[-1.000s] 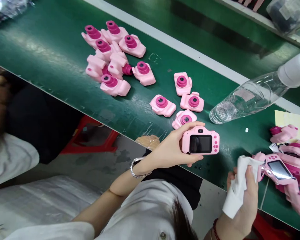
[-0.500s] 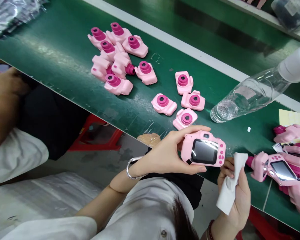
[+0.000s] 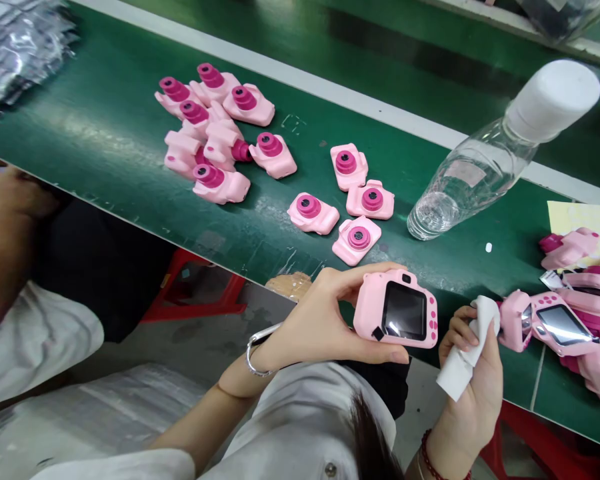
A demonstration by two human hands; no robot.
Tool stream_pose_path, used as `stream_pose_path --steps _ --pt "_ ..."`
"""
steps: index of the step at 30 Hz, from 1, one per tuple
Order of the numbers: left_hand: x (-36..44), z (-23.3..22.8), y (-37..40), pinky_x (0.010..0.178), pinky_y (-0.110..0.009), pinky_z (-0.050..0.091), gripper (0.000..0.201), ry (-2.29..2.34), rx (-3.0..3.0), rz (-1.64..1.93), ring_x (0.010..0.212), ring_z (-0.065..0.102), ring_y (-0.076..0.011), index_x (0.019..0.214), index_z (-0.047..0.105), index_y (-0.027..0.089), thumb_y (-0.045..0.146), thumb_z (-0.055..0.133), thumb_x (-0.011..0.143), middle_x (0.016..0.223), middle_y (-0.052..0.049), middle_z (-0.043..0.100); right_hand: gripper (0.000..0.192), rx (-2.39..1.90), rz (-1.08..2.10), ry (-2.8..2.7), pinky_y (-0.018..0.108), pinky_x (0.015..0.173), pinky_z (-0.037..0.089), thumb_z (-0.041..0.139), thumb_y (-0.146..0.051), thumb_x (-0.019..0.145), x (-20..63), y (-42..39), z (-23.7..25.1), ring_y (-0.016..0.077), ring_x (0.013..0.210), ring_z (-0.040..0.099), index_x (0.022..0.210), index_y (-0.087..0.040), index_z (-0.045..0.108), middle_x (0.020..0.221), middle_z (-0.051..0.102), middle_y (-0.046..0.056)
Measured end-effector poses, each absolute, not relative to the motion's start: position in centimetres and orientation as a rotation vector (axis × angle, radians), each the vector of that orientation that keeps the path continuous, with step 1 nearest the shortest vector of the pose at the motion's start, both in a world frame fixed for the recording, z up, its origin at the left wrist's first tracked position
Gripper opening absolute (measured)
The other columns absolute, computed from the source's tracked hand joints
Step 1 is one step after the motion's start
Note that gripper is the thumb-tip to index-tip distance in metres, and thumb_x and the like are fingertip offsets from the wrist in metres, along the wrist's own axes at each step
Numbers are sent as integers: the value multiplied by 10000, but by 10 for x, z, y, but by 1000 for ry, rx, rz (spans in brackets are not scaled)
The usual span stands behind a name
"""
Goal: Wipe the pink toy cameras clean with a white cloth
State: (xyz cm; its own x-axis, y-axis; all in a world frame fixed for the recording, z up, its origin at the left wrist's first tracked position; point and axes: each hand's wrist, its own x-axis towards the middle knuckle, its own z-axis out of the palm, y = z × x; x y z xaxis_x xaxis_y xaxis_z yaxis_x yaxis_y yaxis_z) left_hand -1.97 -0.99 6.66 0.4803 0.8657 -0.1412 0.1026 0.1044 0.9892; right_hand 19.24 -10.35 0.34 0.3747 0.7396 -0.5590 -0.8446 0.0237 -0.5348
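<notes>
My left hand (image 3: pixel 325 313) grips a pink toy camera (image 3: pixel 395 310) by its left side, the dark screen facing me, just in front of the green table's near edge. My right hand (image 3: pixel 473 373) holds a folded white cloth (image 3: pixel 465 350) right beside the camera, not touching the screen. On the green table (image 3: pixel 105 133) lie three loose pink cameras (image 3: pixel 360 200) lens up, just beyond my left hand. Farther left lies a heap of several more pink cameras (image 3: pixel 215 133).
A clear plastic bottle with a white cap (image 3: pixel 485 167) stands tilted at the right. A pile of pink cameras (image 3: pixel 570 313), screens up, lies at the right edge beside a yellow sheet (image 3: pixel 585 227). Another person's arm (image 3: pixel 10 227) is at the left. Silvery bags (image 3: pixel 20 40) lie top left.
My left hand has drawn the camera down and towards me, turning it slightly. My right hand with the cloth has moved left, closer to the camera.
</notes>
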Motion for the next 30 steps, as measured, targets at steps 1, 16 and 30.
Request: stream_pose_path --steps 1,16,30 --pt "-19 67 -10 803 -289 632 725 931 1399 700 963 760 -237 1234 732 203 374 968 571 1182 -64 785 388 -940 1230 143 82 480 485 906 -335 741 200 -104 1 10 546 412 972 -194 629 840 561 -60" --pt "12 52 0 1026 -372 570 813 810 1363 628 1200 693 -277 1361 643 223 285 955 613 1354 -96 701 476 -763 1080 117 80 657 560 821 -52 709 241 -106 1 23 692 572 1114 -127 582 873 567 -41" --pt "106 7 -11 1031 -455 561 880 769 1653 420 1107 696 -259 1560 409 199 389 822 807 1516 -191 494 510 -700 990 22 114 532 477 972 -293 658 214 -127 40 28 584 480 855 -208 509 731 478 -96"
